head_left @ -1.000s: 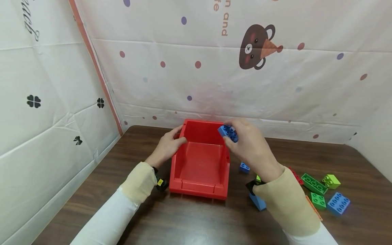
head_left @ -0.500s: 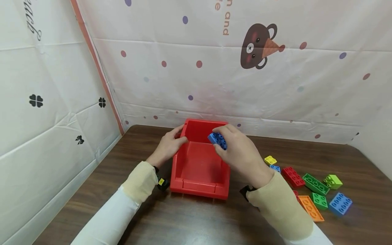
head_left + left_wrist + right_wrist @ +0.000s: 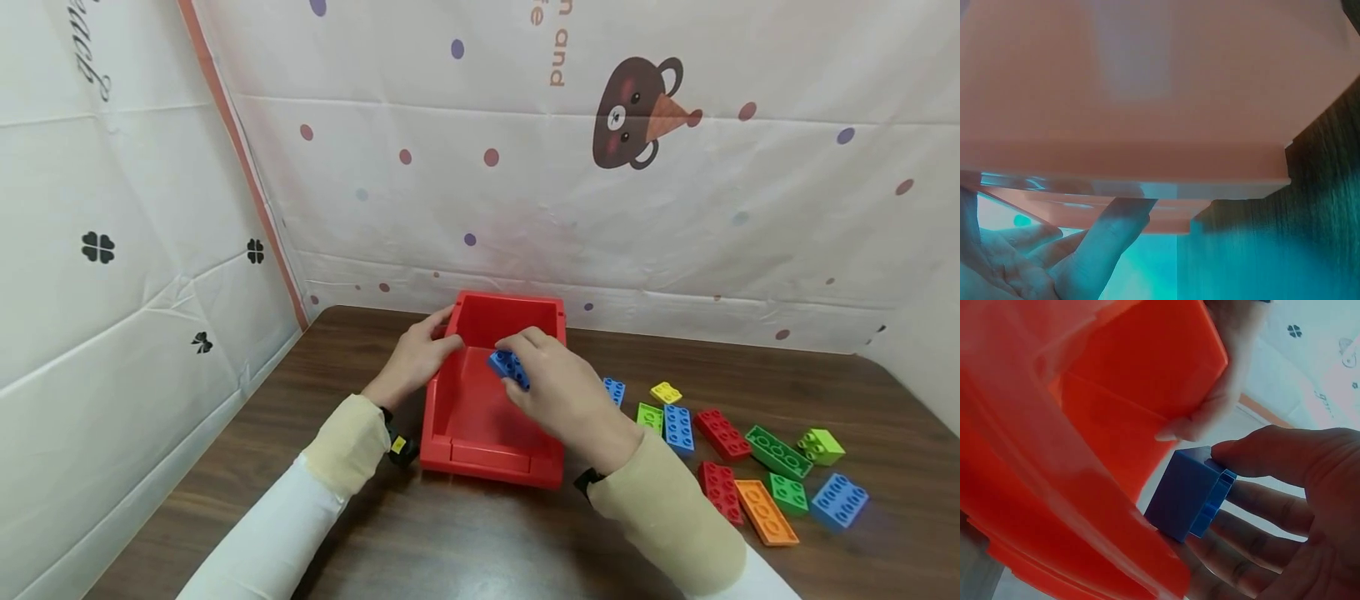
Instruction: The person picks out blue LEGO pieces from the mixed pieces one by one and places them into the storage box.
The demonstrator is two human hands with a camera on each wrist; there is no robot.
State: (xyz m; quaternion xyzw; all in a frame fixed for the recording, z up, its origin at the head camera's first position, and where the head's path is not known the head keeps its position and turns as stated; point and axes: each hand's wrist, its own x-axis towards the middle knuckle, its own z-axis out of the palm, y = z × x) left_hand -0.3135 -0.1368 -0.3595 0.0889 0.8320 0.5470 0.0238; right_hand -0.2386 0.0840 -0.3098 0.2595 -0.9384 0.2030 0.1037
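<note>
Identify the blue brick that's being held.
The blue brick pinched in the right hand, at the red bin; the other visible blue bricks lie on the table.

A dark brown, wood-grain table (image 3: 465,542) with rounded far corners spreads beneath a pale, horizontally creased sheet (image 3: 375,217) that hangs behind it as a wall. Red, purple and pale blue dots (image 3: 491,157) are scattered over the cloth, along with a brown bear's head (image 3: 617,108) in an orange party hat (image 3: 663,117), printed sideways near brownish lettering (image 3: 558,58). On the left, another pale panel (image 3: 150,183) bears black clovers (image 3: 98,247), a bow (image 3: 202,342) and script (image 3: 88,62); an orange stripe (image 3: 243,158) slants down where the two meet. Light lays a soft sheen across the tabletop.
</note>
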